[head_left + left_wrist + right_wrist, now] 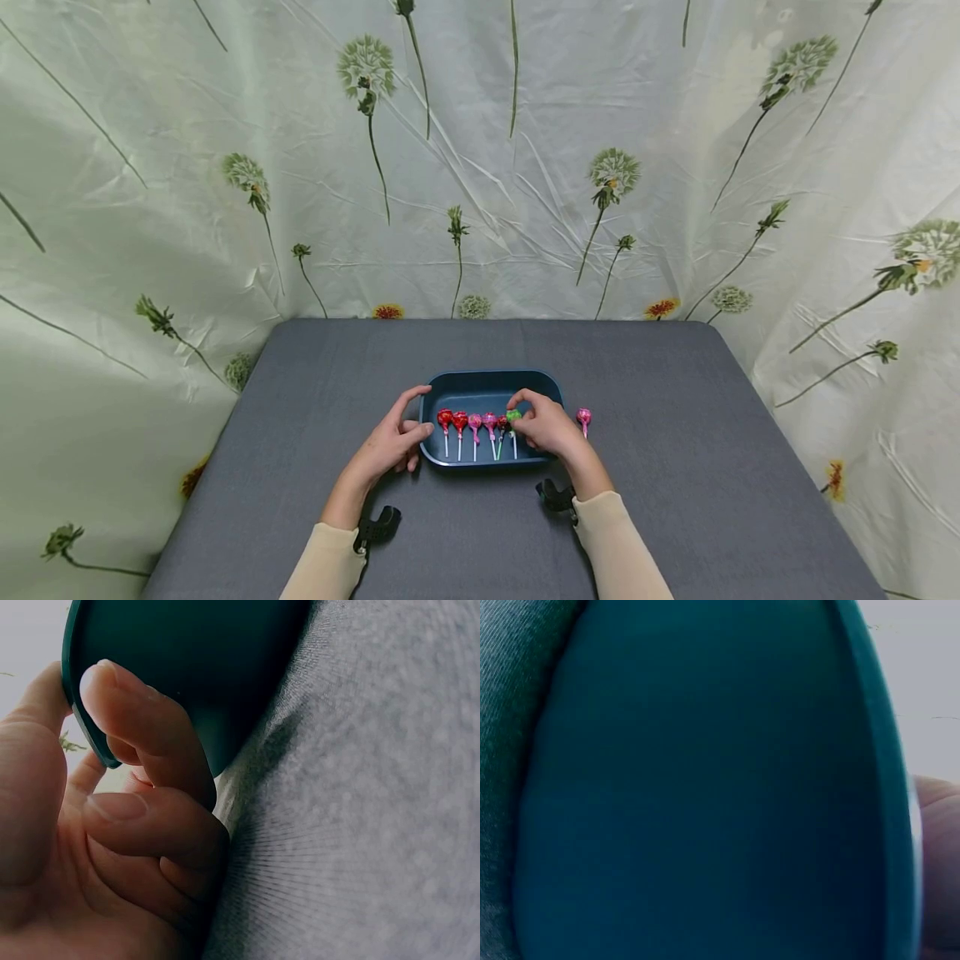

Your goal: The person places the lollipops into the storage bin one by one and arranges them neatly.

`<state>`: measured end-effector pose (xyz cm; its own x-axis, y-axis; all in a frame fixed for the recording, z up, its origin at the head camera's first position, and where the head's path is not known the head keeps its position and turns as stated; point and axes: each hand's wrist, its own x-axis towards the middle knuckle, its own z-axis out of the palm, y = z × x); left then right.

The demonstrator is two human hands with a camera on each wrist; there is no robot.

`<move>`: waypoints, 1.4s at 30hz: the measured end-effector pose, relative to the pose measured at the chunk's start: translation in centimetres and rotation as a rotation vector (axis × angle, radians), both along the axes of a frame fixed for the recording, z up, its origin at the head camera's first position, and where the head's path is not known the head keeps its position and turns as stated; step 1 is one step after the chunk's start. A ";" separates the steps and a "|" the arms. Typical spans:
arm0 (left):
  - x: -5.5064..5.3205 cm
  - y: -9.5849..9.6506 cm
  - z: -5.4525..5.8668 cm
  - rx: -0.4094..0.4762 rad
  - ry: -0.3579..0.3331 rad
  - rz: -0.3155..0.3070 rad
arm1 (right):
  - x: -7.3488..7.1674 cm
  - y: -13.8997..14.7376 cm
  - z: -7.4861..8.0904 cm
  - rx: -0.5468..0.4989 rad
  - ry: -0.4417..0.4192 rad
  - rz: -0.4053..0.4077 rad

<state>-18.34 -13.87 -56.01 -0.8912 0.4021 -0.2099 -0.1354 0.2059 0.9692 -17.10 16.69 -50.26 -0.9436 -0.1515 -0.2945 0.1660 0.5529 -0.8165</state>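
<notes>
A dark blue tray (480,383) sits on the table with several lollipops in a row inside it. From left to right come red lollipops (445,418), a pink lollipop (475,422), more pink and dark red ones, then a green lollipop (513,414). My right hand (547,425) reaches over the tray's right side and pinches the green lollipop's head between thumb and index finger. At the left end, my left hand (390,442) holds the tray's rim, thumb over the edge. In the left wrist view its other fingers (157,735) curl by the outer wall.
Outside the tray, just right of my right hand, another pink lollipop (583,417) lies on the grey table (660,383). Black wrist straps (378,527) show at both cuffs. A white curtain with a dandelion print (480,167) hangs behind the table.
</notes>
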 end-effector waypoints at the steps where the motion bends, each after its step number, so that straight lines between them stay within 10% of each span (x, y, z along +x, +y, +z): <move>1: 0.0 0.0 0.0 -0.001 0.000 0.000 | -0.1 -0.1 0.0 0.004 -0.005 0.000; 42: 0.0 0.2 -0.2 -0.003 0.002 -0.013 | -0.3 -0.6 -0.5 0.277 0.017 -0.006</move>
